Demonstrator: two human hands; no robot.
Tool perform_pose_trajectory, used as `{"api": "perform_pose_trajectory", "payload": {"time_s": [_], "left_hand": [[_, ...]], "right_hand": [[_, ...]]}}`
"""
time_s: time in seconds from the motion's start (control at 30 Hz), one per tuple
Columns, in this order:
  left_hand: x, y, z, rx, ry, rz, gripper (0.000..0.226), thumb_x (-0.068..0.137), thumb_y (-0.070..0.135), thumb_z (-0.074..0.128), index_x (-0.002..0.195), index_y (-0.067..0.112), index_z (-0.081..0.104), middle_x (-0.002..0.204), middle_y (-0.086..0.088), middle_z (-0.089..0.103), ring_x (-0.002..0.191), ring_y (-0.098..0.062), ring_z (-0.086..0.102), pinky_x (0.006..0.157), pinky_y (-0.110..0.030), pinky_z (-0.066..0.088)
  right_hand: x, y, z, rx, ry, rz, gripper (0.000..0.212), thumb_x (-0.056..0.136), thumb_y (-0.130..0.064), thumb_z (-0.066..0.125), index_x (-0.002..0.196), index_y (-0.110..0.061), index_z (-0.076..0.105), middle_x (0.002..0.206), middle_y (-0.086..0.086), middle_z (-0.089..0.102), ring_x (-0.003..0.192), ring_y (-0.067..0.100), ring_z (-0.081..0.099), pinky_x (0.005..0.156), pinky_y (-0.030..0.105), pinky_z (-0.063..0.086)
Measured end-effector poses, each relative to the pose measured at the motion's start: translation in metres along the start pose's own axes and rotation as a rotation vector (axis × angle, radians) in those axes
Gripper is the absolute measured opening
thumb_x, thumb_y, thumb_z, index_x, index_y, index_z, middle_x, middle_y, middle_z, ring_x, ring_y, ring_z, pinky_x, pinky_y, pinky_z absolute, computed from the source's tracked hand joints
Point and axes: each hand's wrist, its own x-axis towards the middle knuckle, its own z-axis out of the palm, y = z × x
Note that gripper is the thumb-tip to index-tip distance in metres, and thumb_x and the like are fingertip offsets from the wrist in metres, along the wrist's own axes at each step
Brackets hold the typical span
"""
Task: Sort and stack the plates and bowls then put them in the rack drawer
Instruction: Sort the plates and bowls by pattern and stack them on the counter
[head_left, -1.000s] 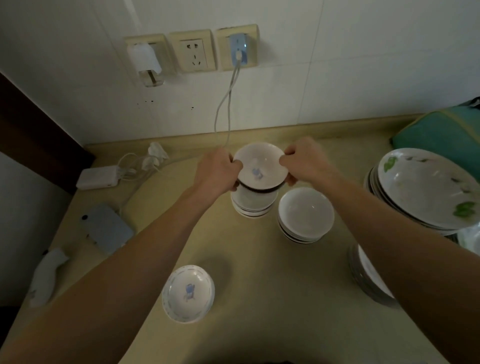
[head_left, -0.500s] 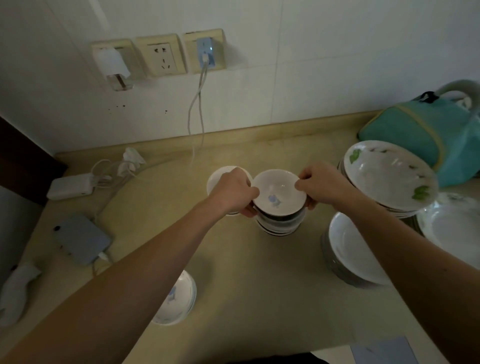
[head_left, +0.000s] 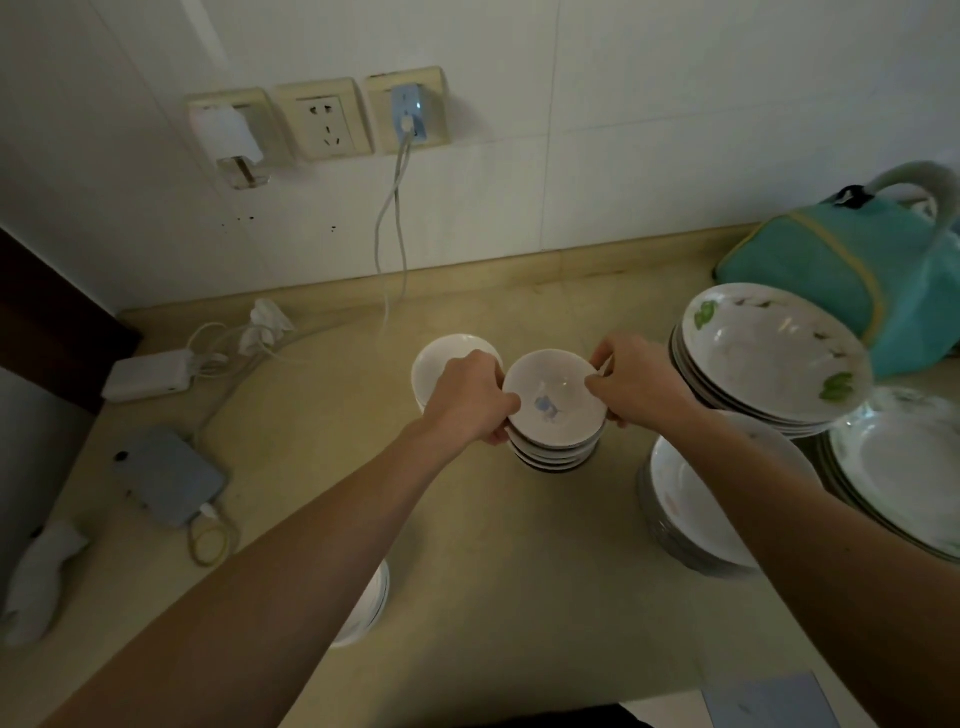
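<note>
Dim, greenish cast overall. Small blue LED glows on the charger (head_left: 410, 111) at the wall. Soft shadow under my left forearm (head_left: 291, 561) on the counter (head_left: 493, 571). Wide-angle bends the edges; far-right plates (head_left: 904, 467) smeared, detail noisy and soft.

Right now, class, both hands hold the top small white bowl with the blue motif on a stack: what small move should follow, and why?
Probably let go. The small white bowl with the blue motif appears nested on the stack of small bowls, with the left hand and right hand gripping its rim.
</note>
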Motion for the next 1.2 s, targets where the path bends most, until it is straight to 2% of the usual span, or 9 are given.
{"api": "perform_pose_trajectory", "payload": {"time_s": [0.2, 0.4, 0.47, 0.63, 0.8, 0.9, 1.03, 1.13, 1.2], "left_hand": [[-0.006, -0.005, 0.001, 0.092, 0.032, 0.052, 0.010, 0.089, 0.016, 0.068, 0.091, 0.006, 0.067, 0.068, -0.013, 0.074, 0.052, -0.020, 0.072, 0.058, -0.042, 0.064], [-0.016, -0.010, 0.011, 0.001, 0.100, -0.002, 0.030, 0.102, 0.028, 0.055, 0.089, 0.005, 0.067, 0.071, -0.012, 0.073, 0.051, -0.020, 0.072, 0.055, -0.039, 0.064], [-0.020, -0.012, 0.018, -0.020, 0.137, -0.038, 0.037, 0.104, 0.030, 0.050, 0.086, 0.003, 0.067, 0.070, -0.013, 0.072, 0.049, -0.021, 0.071, 0.054, -0.041, 0.063], [-0.023, -0.013, 0.030, -0.091, 0.128, -0.101, 0.041, 0.104, 0.028, 0.043, 0.086, -0.001, 0.067, 0.069, -0.016, 0.071, 0.045, -0.023, 0.069, 0.046, -0.034, 0.059], [-0.024, -0.019, 0.032, -0.177, 0.121, -0.107, 0.046, 0.105, 0.033, 0.043, 0.081, 0.002, 0.068, 0.066, -0.015, 0.072, 0.043, -0.019, 0.065, 0.043, -0.028, 0.054], [-0.030, -0.024, 0.036, -0.236, 0.153, -0.132, 0.052, 0.104, 0.048, 0.039, 0.082, 0.009, 0.065, 0.069, -0.012, 0.072, 0.044, -0.017, 0.066, 0.043, -0.027, 0.053], [-0.045, -0.029, 0.047, -0.534, 0.105, -0.274, 0.049, 0.100, 0.062, 0.038, 0.110, 0.020, 0.060, 0.095, -0.011, 0.069, 0.061, -0.021, 0.073, 0.047, -0.032, 0.058], [-0.047, -0.028, 0.062, -0.812, -0.102, -0.334, 0.064, 0.096, 0.072, 0.036, 0.143, 0.030, 0.047, 0.132, -0.011, 0.058, 0.093, -0.033, 0.072, 0.061, -0.041, 0.063], [-0.045, -0.026, 0.070, -0.958, -0.152, -0.312, 0.066, 0.097, 0.071, 0.035, 0.149, 0.031, 0.043, 0.141, -0.008, 0.055, 0.104, -0.035, 0.070, 0.070, -0.042, 0.064]], "right_hand": [[0.000, 0.008, -0.001, -0.002, -0.018, -0.012, 0.004, 0.088, -0.013, 0.066, 0.088, -0.013, 0.062, 0.067, 0.007, 0.070, 0.044, 0.016, 0.068, 0.039, 0.026, 0.054], [0.002, 0.007, -0.002, 0.019, -0.073, -0.101, 0.017, 0.099, -0.029, 0.059, 0.109, -0.017, 0.066, 0.098, 0.003, 0.069, 0.073, 0.021, 0.069, 0.065, 0.036, 0.061], [0.002, 0.004, -0.001, -0.027, -0.039, -0.147, 0.027, 0.102, -0.030, 0.053, 0.102, -0.010, 0.072, 0.093, 0.007, 0.071, 0.077, 0.026, 0.067, 0.074, 0.044, 0.058], [0.006, 0.002, 0.001, -0.051, -0.026, -0.156, 0.030, 0.102, -0.025, 0.053, 0.094, -0.005, 0.074, 0.083, 0.013, 0.072, 0.074, 0.028, 0.068, 0.076, 0.051, 0.059], [0.010, 0.005, 0.005, -0.038, -0.023, -0.164, 0.027, 0.102, -0.026, 0.054, 0.097, -0.009, 0.075, 0.084, 0.005, 0.070, 0.080, 0.025, 0.067, 0.073, 0.043, 0.056], [0.011, 0.010, 0.008, -0.010, -0.039, -0.153, 0.030, 0.103, -0.034, 0.053, 0.106, -0.012, 0.073, 0.093, 0.000, 0.068, 0.091, 0.022, 0.064, 0.074, 0.031, 0.043], [0.015, 0.011, 0.012, 0.188, -0.266, -0.009, 0.047, 0.104, -0.052, 0.043, 0.130, -0.017, 0.062, 0.118, 0.005, 0.067, 0.100, 0.021, 0.062, 0.085, 0.037, 0.051], [0.016, 0.011, 0.016, 0.389, -0.407, 0.184, 0.050, 0.102, -0.060, 0.041, 0.133, -0.024, 0.056, 0.121, 0.006, 0.064, 0.110, 0.028, 0.064, 0.091, 0.050, 0.059], [0.018, 0.011, 0.017, 0.384, -0.424, 0.189, 0.049, 0.102, -0.061, 0.041, 0.132, -0.025, 0.056, 0.118, 0.005, 0.066, 0.109, 0.030, 0.065, 0.090, 0.055, 0.059]]}}
